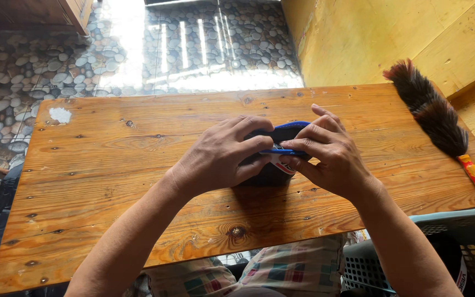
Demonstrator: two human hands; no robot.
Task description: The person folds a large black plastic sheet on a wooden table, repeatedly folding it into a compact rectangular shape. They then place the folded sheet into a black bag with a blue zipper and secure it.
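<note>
A small dark blue cloth item (281,134) with a brighter blue edge and a white-and-red patch lies on the wooden table (111,165), near its middle. My left hand (221,157) covers its left side, fingers curled over the top. My right hand (331,154) grips its right side, thumb and fingers pinching the blue edge. Most of the item is hidden under both hands.
A feather duster (432,113) with an orange-red handle lies along the table's right edge. A grey-green plastic basket (457,242) stands at the lower right, beside my checked trousers. A yellow wall rises behind the table; a pebble-patterned floor lies to the left.
</note>
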